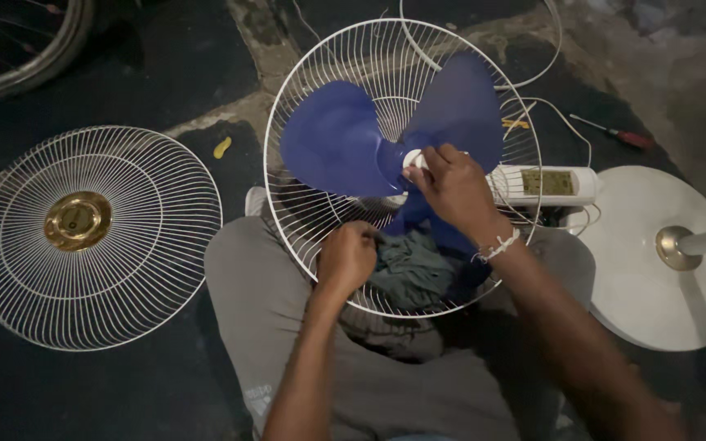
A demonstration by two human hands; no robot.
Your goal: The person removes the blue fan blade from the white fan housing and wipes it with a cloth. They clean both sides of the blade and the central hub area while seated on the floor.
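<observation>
Count: two round white wire fan guards, one blue plastic three-lobed fan blade, one grey-green cloth, one round white fan base with a metal pole, one white control housing, one red-handled screwdriver, one small yellow scrap. The rear white wire fan guard (304,220) rests over the person's lap, tilted toward the camera, with the blue plastic fan blade (337,143) sitting inside it. The right hand (451,186) is curled over the white hub cap (414,160) at the blade's centre, fingers closed around it. The left hand (346,257) is fisted just below the blade, at the guard's lower part, gripping the bunched grey-green cloth (408,269); whether it also pinches the wires, I cannot tell. The blade thus lies between and above the two hands, touching the right one. The second white wire guard with a gold centre disc (83,233) lies flat on the dark floor (124,73) at the left, well apart. The round white fan base (639,286) stands at the right, the white control housing (545,184) just beside the right wrist. The red-handled screwdriver (618,135) lies toward the floor's upper right; the yellow scrap (221,148) lies between the guards.
</observation>
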